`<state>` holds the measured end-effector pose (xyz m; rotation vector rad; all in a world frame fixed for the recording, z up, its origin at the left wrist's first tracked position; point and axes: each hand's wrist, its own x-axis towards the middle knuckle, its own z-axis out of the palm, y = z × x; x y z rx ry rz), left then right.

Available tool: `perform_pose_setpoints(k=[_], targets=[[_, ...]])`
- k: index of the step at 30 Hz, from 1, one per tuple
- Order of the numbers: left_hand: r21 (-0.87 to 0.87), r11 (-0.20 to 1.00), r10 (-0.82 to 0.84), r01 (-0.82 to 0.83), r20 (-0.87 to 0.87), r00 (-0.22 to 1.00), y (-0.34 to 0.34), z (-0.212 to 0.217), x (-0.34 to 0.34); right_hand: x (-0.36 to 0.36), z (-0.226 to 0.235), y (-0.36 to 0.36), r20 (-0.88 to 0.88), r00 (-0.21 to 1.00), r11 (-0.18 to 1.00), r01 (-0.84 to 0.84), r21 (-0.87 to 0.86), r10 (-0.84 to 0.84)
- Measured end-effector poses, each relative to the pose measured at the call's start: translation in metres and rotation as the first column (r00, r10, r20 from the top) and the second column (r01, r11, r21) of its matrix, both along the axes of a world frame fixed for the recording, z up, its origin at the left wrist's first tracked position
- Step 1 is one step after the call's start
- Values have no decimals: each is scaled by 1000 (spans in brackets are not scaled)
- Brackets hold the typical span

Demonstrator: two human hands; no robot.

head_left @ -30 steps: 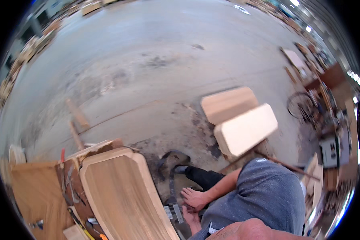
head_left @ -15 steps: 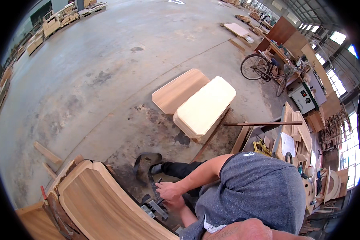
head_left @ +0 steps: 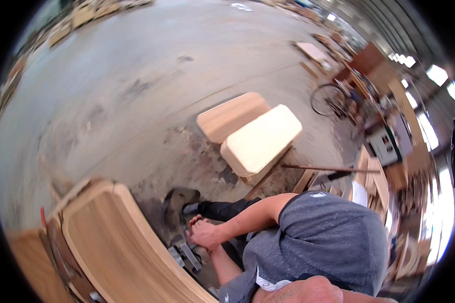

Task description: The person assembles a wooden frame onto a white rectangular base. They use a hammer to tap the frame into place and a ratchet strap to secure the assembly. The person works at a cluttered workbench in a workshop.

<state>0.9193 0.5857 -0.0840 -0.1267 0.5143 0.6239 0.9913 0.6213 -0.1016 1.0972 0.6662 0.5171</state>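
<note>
A large curved wooden panel [head_left: 121, 237] with a paler border lies at the lower left. A grey metal clamp [head_left: 188, 256] stands at its right edge, in the gap beside me. My right hand [head_left: 205, 235] is closed just above the clamp, fingers curled round what looks like its dark handle, now mostly covered. Under and against it is my left hand [head_left: 210, 246], reached by the lower forearm; it looks closed, with its fingers largely hidden. Both hands touch each other. At the panel's far left edge, a red-handled tool [head_left: 43, 217] sticks up.
Two pale boards with cut corners lie ahead, the brighter board [head_left: 263, 139] on a stack overlapping the browner board [head_left: 232, 117]. A dark curved band [head_left: 173, 197] lies by my foot. On the right are a bicycle [head_left: 329, 100], a thin bar [head_left: 331, 168] and a cluttered bench.
The view has tilted and blurred a little, so the background has shifted. My clasped hands have turned slightly above the clamp, and the dark handle that showed between them is now covered.
</note>
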Motion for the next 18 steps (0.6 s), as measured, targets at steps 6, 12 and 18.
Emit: perform_pose_setpoints(k=[6,12,18], targets=[[-168,963,183,-211,-167,969,2,-18,44,73,155,34,-744,-636,848,494,-191,203],[-292,831,370,-472,-343,863,-1,-17,46,70,139,43,-628,-778,684,454,-571,-9],[-421,858,22,-295,-543,839,-15,84,28,108,117,52,-163,-964,263,104,-959,-212]])
